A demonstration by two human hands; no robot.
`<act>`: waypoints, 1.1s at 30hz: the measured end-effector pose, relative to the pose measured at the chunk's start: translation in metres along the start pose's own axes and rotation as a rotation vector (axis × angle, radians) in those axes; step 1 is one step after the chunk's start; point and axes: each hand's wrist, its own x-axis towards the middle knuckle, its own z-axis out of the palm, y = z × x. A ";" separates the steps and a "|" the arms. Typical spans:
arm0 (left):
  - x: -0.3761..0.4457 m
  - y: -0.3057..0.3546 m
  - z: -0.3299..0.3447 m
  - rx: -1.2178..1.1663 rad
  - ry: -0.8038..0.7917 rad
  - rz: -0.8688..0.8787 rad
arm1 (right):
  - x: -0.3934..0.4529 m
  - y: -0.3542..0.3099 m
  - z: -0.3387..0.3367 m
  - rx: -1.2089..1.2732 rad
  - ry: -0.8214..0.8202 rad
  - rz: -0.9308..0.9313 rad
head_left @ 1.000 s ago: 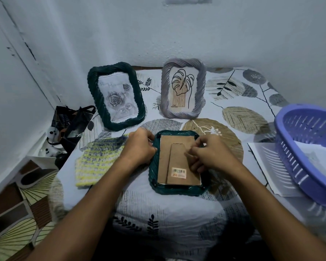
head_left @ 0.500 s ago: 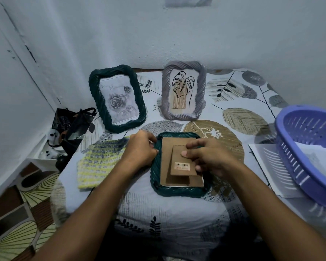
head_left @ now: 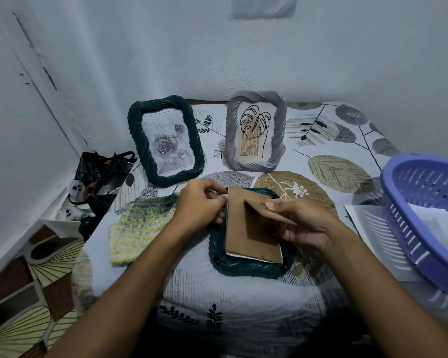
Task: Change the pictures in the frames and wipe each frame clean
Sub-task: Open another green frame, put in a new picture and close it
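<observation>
Now backing board [head_left: 241,236] between both hands.

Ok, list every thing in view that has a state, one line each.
Green frame in front: face down, back exposed.
Backing board: lifted at the left edge, white sheet under it.
Stand flap: folded up off the board.
Left hand: pinches the board's left edge.
Right hand: holds the flap.
Green rose frame: propped, picture in.
Grey leaf frame: propped, picture in.
Knitted cloth: lying flat, untouched.

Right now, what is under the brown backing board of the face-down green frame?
A thin white edge peeks out beneath the backing board at its near side, inside the green frame. Whatever picture is on it stays covered.
</observation>
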 end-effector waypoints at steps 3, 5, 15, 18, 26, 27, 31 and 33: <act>-0.004 0.008 0.001 -0.172 -0.072 -0.095 | 0.000 -0.001 -0.002 0.043 -0.025 0.016; -0.005 0.011 0.003 -0.262 -0.119 -0.148 | 0.001 -0.002 -0.003 0.055 -0.034 0.025; -0.004 0.010 0.000 -0.357 -0.037 -0.153 | 0.003 -0.001 -0.003 0.019 -0.028 0.019; -0.004 0.009 -0.001 -0.362 -0.052 -0.158 | 0.003 -0.001 -0.003 0.011 -0.021 0.016; 0.000 0.003 0.001 -0.407 -0.151 -0.225 | 0.001 -0.002 -0.002 0.018 -0.025 0.021; -0.001 0.002 0.001 -0.414 -0.175 -0.228 | 0.001 -0.001 -0.002 0.013 -0.024 0.021; -0.004 0.001 0.004 -0.456 -0.240 -0.239 | 0.000 -0.001 -0.001 -0.001 -0.013 0.015; -0.005 0.001 0.005 -0.494 -0.254 -0.250 | -0.003 -0.001 0.001 -0.032 -0.003 0.010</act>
